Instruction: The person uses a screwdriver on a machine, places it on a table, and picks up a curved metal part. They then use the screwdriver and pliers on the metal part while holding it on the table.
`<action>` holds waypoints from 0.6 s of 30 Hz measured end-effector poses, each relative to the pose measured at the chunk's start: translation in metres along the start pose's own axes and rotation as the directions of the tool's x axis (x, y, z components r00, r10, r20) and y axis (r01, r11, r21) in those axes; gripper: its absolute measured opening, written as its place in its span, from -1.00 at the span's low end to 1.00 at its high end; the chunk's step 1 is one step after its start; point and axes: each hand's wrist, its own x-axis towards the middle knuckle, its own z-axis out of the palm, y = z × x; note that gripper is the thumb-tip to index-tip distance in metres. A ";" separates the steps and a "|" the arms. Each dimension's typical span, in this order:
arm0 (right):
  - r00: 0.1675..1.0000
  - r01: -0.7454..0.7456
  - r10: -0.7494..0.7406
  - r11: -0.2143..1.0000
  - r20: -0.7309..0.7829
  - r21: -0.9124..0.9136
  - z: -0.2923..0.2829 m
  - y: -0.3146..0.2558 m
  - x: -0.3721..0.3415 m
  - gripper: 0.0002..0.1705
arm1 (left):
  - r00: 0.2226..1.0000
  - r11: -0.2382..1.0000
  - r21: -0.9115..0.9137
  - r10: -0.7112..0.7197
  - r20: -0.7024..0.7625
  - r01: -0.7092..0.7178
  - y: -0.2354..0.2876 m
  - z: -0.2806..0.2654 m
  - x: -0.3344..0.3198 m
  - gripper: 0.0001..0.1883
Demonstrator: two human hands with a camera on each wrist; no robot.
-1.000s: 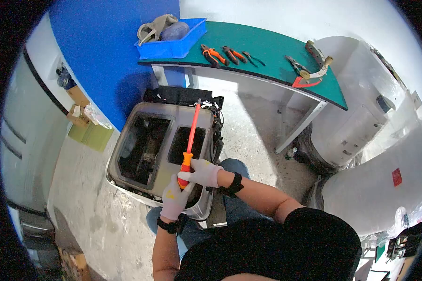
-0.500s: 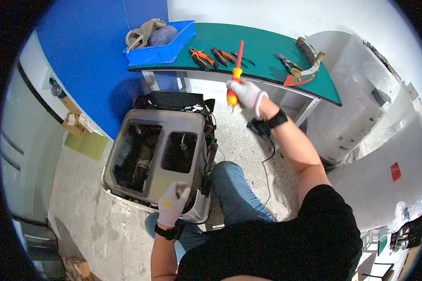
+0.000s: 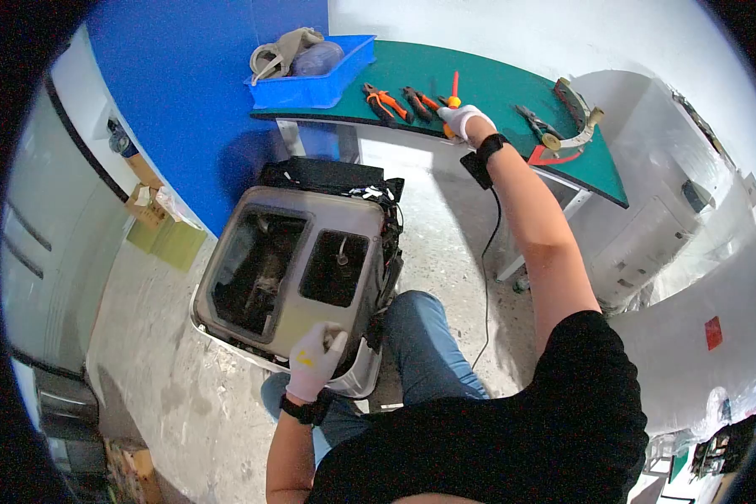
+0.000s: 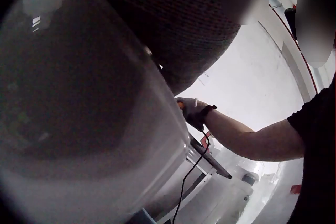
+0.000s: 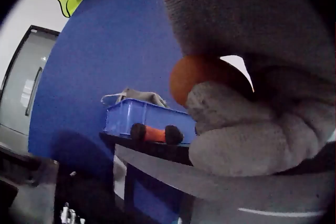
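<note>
Over the green tabletop, my gloved right hand (image 3: 468, 122) holds a screwdriver (image 3: 455, 84) with a red shaft and a yellow-and-red handle. In the right wrist view, curled fingers (image 5: 247, 145) wrap the rounded end of the handle (image 5: 184, 79). Two orange-and-black pliers (image 3: 386, 104) lie just left of this hand. My gloved left hand (image 3: 315, 361) is low over the near edge of a grey appliance body (image 3: 302, 323), its fingers loosely curled and nothing visible in them. Two dark openings show in the appliance's top.
A blue bin (image 3: 311, 91) with a cloth bag stands at the table's left end. A curved metal piece (image 3: 581, 126) and more pliers (image 3: 533, 122) lie at its right. A black cable (image 3: 487, 277) hangs from the right wrist. Plastic-wrapped white cylinders (image 3: 672, 336) stand at right.
My right hand has left the left hand by the appliance and carried the screwdriver up and right to the table. The left hand has let go of the screwdriver and stays near the appliance.
</note>
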 end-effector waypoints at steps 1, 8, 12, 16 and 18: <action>1.000 -0.001 -0.001 0.998 -0.027 -0.064 -0.002 -0.003 0.005 -0.33 | 1.000 1.000 0.003 -0.005 0.011 0.004 0.001 -0.001 0.000 -0.77; 0.997 -0.050 0.056 0.993 0.055 -0.110 -0.003 -0.013 0.031 -0.43 | 0.999 0.999 -0.004 -0.034 0.030 0.034 -0.001 0.000 0.000 -0.76; 0.997 -0.077 0.072 0.962 -0.031 -0.261 0.000 -0.019 0.031 -0.49 | 0.998 0.998 -0.011 -0.056 0.042 0.057 0.001 -0.001 0.001 -0.77; 0.978 0.087 -0.159 0.900 -0.136 -0.427 -0.001 -0.013 0.024 -0.49 | 0.999 0.999 -0.026 -0.047 0.023 0.048 0.003 -0.002 0.001 -0.78; 0.991 0.036 -0.086 0.907 -0.102 -0.420 -0.007 -0.012 0.020 -0.47 | 0.998 0.998 -0.019 -0.054 0.031 0.055 0.003 -0.002 0.001 -0.78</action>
